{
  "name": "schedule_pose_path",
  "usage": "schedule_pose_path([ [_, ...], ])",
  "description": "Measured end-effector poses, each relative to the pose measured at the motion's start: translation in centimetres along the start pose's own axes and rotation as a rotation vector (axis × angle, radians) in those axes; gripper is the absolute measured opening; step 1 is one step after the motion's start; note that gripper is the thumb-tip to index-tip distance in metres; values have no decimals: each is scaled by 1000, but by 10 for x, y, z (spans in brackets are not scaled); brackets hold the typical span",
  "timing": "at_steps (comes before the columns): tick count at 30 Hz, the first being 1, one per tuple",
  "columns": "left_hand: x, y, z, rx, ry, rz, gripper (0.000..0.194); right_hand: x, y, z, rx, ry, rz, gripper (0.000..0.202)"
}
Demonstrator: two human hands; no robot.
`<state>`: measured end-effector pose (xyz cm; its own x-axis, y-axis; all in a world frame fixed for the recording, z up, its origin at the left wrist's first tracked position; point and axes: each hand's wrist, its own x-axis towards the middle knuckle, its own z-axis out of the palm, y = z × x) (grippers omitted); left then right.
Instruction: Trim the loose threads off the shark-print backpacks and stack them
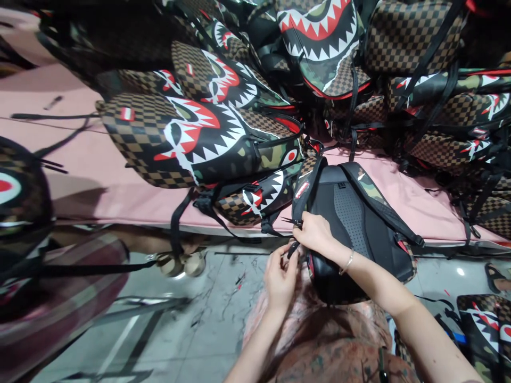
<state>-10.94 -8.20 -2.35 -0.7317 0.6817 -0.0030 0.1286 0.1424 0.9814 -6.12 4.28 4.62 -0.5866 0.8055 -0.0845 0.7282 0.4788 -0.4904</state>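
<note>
A backpack [351, 213] leans over my lap and the table edge, its black padded back and mesh panel facing up. Its left shoulder strap [303, 186] has a checkered and camouflage face. My left hand [280, 274] pinches a black strap buckle [293, 249] by the backpack's lower left side. Just above, my right hand [317, 231] is closed at the strap, wrist across the back panel. From its fingers two slender dark blades stick out to the left, which look like thread snips [291, 220]. Most of that tool is hidden by the hand.
A pink-covered table [136, 205] carries several checkered backpacks [191, 138] with shark-mouth prints, and their straps hang over its edge. More backpacks [485, 330] lie on the floor at lower right. At left are a backpack [19, 191] and a plaid-covered stool [91, 276].
</note>
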Motion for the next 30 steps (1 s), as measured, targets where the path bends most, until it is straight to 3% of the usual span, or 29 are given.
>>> schedule_pose_path([
  [4,6,2,-7,-368,-122,-247,33,-2,10,-7,233,-97,-70,30],
  [7,8,6,-7,-511,-182,-372,34,-14,30,-7,325,59,-131,26],
  [10,7,8,-4,-612,-218,-460,29,-34,55,3,202,235,-268,20],
  [15,6,10,-2,-806,-254,-619,18,-57,79,24,109,291,-533,18],
  [30,3,20,-3,-845,-228,-647,25,-53,69,24,-121,323,-559,21],
])
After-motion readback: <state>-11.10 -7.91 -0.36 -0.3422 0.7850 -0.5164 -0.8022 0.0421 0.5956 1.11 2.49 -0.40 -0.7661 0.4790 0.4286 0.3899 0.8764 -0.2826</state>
